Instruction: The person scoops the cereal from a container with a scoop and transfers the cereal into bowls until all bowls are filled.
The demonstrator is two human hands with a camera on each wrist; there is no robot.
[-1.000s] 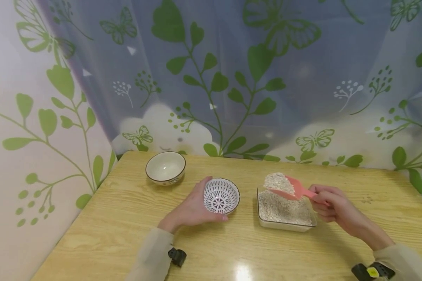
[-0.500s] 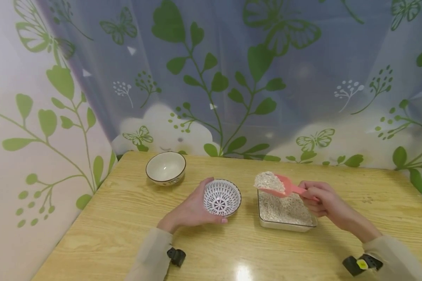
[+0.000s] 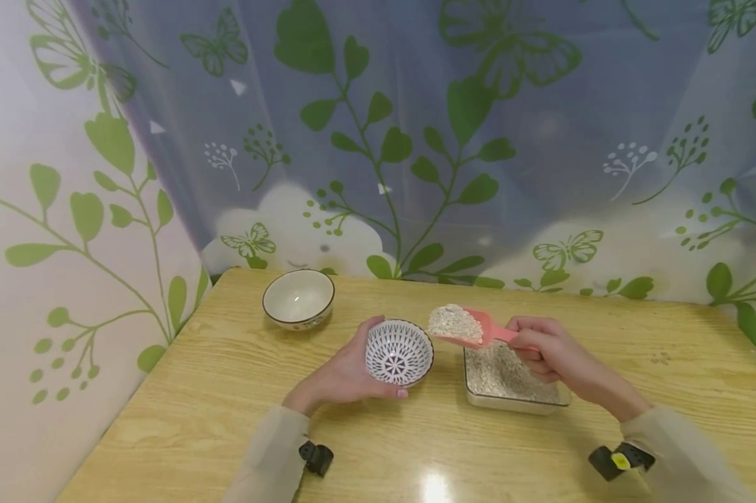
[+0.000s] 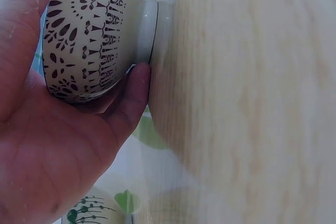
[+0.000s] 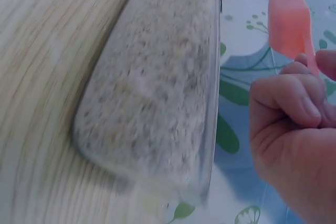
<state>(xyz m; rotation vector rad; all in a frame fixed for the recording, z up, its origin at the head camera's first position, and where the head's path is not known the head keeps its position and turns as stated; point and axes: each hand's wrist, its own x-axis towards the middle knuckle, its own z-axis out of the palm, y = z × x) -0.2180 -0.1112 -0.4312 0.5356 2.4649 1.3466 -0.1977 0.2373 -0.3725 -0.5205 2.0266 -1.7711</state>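
Observation:
My left hand (image 3: 351, 370) holds a small bowl (image 3: 398, 353) with a dark-and-white pattern, thumb and fingers around its sides. In the left wrist view the patterned bowl (image 4: 89, 35) shows its outer wall, its foot close to the table. My right hand (image 3: 557, 356) grips the handle of a pink scoop (image 3: 486, 330) heaped with oat flakes (image 3: 453, 323). The scoop's tip is just right of the bowl's rim, slightly above it. Below the scoop and right hand stands a rectangular dish (image 3: 510, 404) of oats, partly hidden by them. The right wrist view shows the scoop's pink underside (image 5: 290, 22).
A larger cream bowl (image 3: 298, 300) with a dark rim stands at the back left of the wooden table (image 3: 195, 419). Behind the table hangs a leaf-printed cloth (image 3: 378, 154), and another patterned surface (image 3: 70, 244) rises at the left.
My right hand has carried the loaded scoop leftward from above the dish toward the small bowl. The left hand and its bowl have barely moved.

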